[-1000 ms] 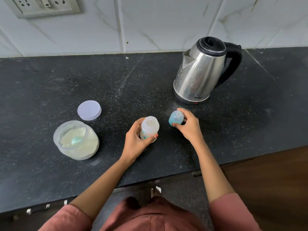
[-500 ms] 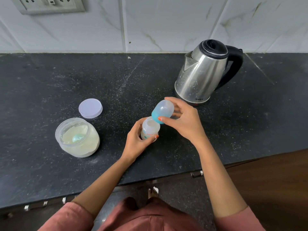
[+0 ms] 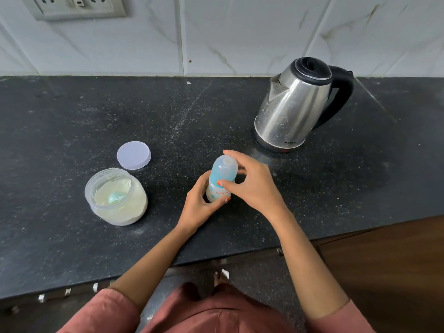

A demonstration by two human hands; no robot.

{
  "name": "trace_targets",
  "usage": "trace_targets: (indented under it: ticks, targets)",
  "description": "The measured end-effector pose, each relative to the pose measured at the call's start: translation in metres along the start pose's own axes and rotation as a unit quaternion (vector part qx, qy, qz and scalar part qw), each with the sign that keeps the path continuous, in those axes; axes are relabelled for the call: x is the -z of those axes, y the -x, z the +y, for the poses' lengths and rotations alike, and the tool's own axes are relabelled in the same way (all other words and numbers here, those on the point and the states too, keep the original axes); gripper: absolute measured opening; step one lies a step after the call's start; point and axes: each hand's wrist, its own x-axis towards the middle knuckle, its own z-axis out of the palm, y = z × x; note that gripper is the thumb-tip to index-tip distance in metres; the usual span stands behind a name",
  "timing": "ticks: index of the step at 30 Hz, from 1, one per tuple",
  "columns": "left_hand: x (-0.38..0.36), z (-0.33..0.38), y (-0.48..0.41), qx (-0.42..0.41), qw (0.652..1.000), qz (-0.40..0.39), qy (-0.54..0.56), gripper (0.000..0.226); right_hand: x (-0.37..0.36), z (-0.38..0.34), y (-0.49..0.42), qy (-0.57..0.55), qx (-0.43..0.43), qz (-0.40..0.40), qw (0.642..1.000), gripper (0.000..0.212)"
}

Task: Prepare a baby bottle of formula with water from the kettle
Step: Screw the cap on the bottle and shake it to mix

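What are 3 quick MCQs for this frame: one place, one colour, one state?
1. Where is the loose lid relative to the powder jar? A on it; B on the counter beside it; C under it.
2. Kettle handle colour? A black; B red; C white.
3. What is the right hand doing? A lying flat; B gripping a cup; C holding the blue cap on the bottle.
Key: B, lid lies flat by the open jar; A, handle is black; C, fingers curl round the cap atop the bottle.
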Motion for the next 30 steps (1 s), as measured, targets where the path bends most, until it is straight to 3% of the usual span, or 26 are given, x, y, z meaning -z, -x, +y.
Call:
trace_targets:
  ticks: [13, 21, 30]
  targets:
    - [0.000, 0.001, -0.001, -0.008, 1.000, -0.002, -0.001, 0.062, -0.002, -0.002, 0.000, 0.058, 0.000, 0.004, 0.998, 0.062]
    - [0.001, 0.003, 0.000, -0.015, 1.000, 0.001, -0.017, 0.065, -0.006, 0.006, 0.002, -0.020, -0.031, -0.043, 0.998, 0.069]
    - [0.000, 0.006, 0.001, -0.017, 0.999, 0.008, -0.032, 0.063, -0.031, 0.015, 0.003, -0.018, -0.024, 0.079, 0.996, 0.067]
